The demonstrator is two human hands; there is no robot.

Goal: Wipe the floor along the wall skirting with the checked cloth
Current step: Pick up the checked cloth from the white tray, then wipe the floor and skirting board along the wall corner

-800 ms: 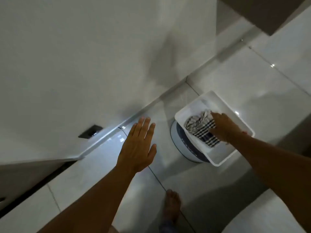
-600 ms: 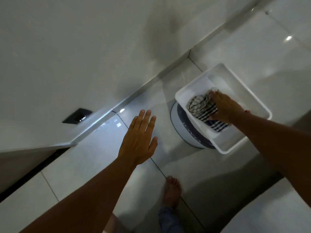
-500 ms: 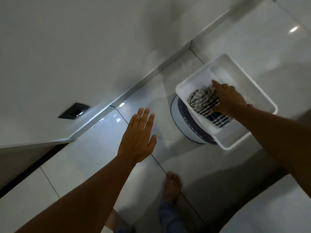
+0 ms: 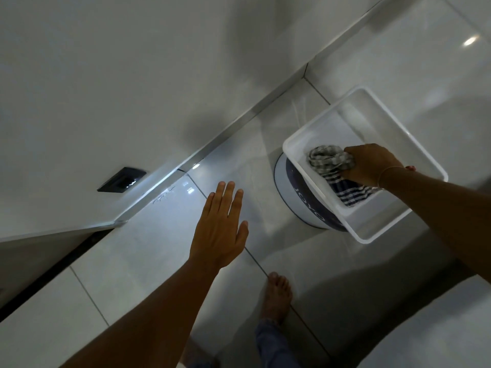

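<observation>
Over the last moment the right hand [image 4: 372,166] has gone from resting flat on the checked cloth [image 4: 332,166] to closing around it: the fingers are now curled into a fist over the bunched upper end of the fabric, which has gathered into a knot against the knuckles, while its darker striped tail trails toward the near corner of the white plastic tub [image 4: 425,158]. The cloth is inside that tub, which sits on top of a round white-and-navy bucket [image 4: 295,189] standing on the floor tiles [image 4: 148,248] near the wall skirting [image 4: 239,123]. Whether the cloth has been lifted clear of the tub's bottom cannot be told from this angle. The left hand [image 4: 220,227] has hardly moved; it hangs open above the tiles, fingers straight and close together, thumb out, holding nothing, and it may or may not be touching the floor. A bare foot [image 4: 276,296] is planted on the tile behind it. The tightened grasp suggests the pick-up is under way, so the wiping itself has not begun; the strip of floor beside the skirting, glossy under a bright reflection, lies just ahead of the left hand, a short carry from the tub
</observation>
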